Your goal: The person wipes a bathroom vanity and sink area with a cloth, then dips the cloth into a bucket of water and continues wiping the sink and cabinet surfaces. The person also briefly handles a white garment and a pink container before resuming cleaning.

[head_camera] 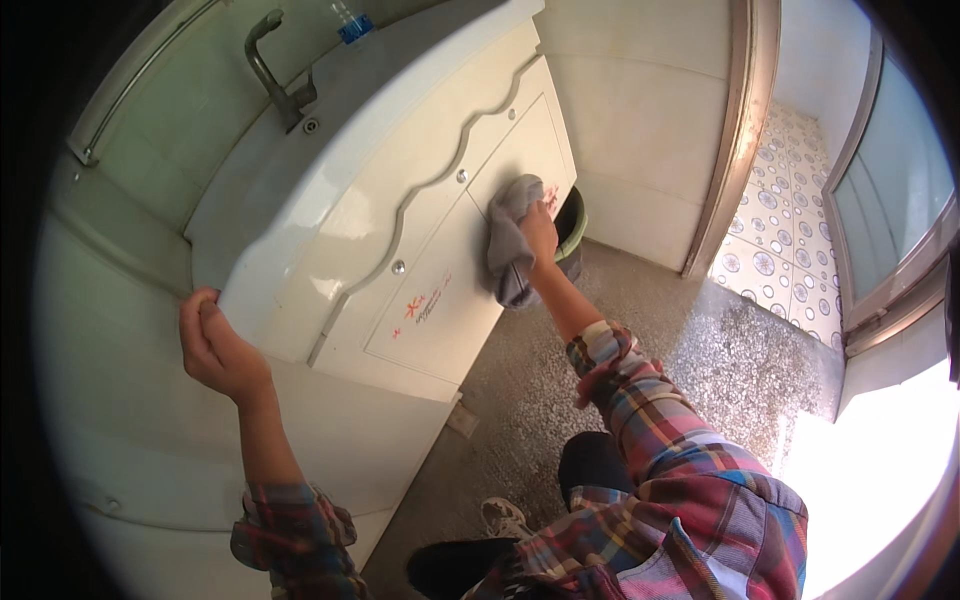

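Observation:
My right hand (539,234) presses a bunched grey cloth (511,251) against the cream door (517,161) of a washbasin cabinet. The cloth hangs down past the door's lower edge. At the near left corner of the white washbasin (300,217), my left hand (223,349) has its fingers curled around the edge; its fingertips are partly hidden. Round knobs (462,176) sit along the wavy trim of the cabinet front. A red flower print with writing (415,306) marks the nearer door, and a similar print shows beside my right hand.
A metal faucet (274,82) and a bottle with a blue label (355,28) stand at the basin's back. A green-rimmed bucket (574,225) is beside the cabinet's far end. Right of it are a door frame (724,142) and a glazed door (892,180). The speckled floor (540,382) is sunlit.

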The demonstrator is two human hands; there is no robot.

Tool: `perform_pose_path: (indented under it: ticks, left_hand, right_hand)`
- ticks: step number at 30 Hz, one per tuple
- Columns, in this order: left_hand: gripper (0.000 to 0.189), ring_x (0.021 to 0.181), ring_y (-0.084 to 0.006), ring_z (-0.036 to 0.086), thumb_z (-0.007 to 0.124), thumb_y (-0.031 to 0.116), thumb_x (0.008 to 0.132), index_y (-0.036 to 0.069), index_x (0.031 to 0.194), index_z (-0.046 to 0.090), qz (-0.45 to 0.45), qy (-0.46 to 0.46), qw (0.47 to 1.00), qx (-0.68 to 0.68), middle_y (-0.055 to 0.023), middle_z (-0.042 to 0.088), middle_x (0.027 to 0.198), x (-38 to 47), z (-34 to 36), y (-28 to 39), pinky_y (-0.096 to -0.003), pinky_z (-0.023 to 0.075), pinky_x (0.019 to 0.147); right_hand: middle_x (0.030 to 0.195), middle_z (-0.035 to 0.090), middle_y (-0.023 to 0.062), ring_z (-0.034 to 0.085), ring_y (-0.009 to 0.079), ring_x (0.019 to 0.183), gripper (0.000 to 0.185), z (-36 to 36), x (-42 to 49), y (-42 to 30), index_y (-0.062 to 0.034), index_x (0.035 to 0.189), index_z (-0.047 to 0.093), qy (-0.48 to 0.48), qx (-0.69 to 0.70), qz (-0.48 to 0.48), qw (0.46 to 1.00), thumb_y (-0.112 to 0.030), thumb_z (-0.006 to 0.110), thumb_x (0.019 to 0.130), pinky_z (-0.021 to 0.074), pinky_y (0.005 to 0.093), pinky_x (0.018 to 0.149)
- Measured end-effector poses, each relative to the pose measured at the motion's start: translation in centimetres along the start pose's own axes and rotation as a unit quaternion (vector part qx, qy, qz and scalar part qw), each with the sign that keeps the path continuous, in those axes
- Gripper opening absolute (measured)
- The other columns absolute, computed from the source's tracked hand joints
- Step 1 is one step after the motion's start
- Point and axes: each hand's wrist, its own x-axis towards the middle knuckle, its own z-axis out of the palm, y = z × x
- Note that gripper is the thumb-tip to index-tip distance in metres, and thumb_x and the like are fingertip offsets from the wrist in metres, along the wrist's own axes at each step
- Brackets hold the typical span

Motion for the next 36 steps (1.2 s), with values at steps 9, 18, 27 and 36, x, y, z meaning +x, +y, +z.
perform_pose_path:
  ticks: [9, 18, 27, 36]
  left_hand:
    - [0.019, 0.069, -0.0176, 0.049, 0.043, 0.013, 0.085, 0.0, 0.082, 0.056, 0.031, -0.001, 0.999, -0.03, -0.0076, 0.055, 0.076, 0.3, 0.3, -0.1, -0.0289, 0.0407, 0.064]
    - [0.018, 0.071, -0.0167, 0.047, 0.04, 0.013, 0.084, 0.001, 0.081, 0.054, -0.011, -0.015, 0.999, 0.047, -0.0062, 0.051, 0.076, 0.1, -1.5, 0.2, -0.0281, 0.0397, 0.066]
    - [0.017, 0.07, -0.0154, 0.046, 0.041, 0.012, 0.085, 0.0, 0.083, 0.053, -0.005, -0.02, 1.0, 0.012, -0.0054, 0.051, 0.076, 0.2, -1.2, -0.5, -0.0271, 0.0394, 0.065]
    - [0.018, 0.068, -0.0165, 0.046, 0.039, 0.012, 0.085, 0.001, 0.082, 0.053, 0.007, -0.024, 0.999, 0.023, -0.0058, 0.051, 0.075, 0.2, -0.1, 0.0, -0.0275, 0.0388, 0.063]
  right_hand:
    - [0.116, 0.051, 0.0214, 0.05, 0.0386, 0.101, 0.04, 1.2, 14.3, -1.1, -0.0009, 0.116, 0.049, 0.27, 0.291, -0.2, 0.896, -0.026, 0.058, 0.085, 0.0409, 0.0394, 0.087]
    - [0.127, 0.047, 0.0142, 0.047, 0.0259, 0.114, 0.047, 5.0, 22.9, 6.7, -0.0052, 0.126, 0.046, 0.262, 0.085, -0.168, 0.947, -0.036, 0.046, 0.091, 0.036, 0.0346, 0.095]
    - [0.129, 0.044, 0.0217, 0.041, 0.0347, 0.119, 0.055, 4.7, 11.8, 4.8, -0.0018, 0.128, 0.042, 0.081, 0.408, 0.072, 0.907, -0.04, 0.047, 0.088, 0.0322, 0.0361, 0.099]
    - [0.124, 0.049, 0.0177, 0.046, 0.0351, 0.115, 0.053, -4.9, 19.0, -3.9, -0.0031, 0.122, 0.05, 0.292, 0.06, -0.258, 0.919, -0.038, 0.055, 0.081, 0.0351, 0.0407, 0.097]
